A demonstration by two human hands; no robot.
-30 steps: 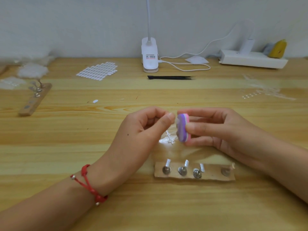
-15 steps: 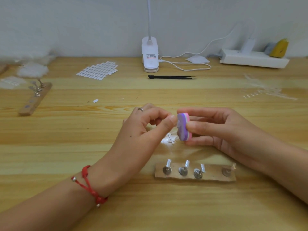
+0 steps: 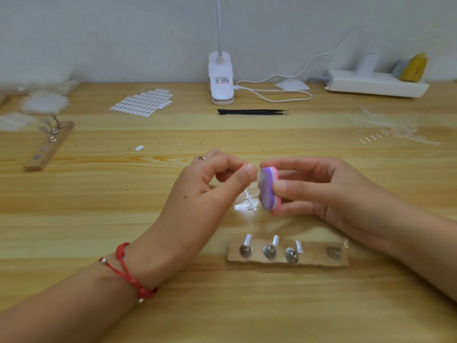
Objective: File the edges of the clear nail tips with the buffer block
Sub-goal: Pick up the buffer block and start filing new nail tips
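Wooden tabletop filled frame, white wall along top. At centre I saw right hand, fingers clamped on buffer block, purple-pink, held on edge. Left hand just left of it, fingers pinched narrow against block face; presumably on clear nail tip, but tip itself too small and transparent to make out. Judged filing under way. Next: short strokes along tip edge, then turn tip. Holder strip lower centre; its fourth post blurred.
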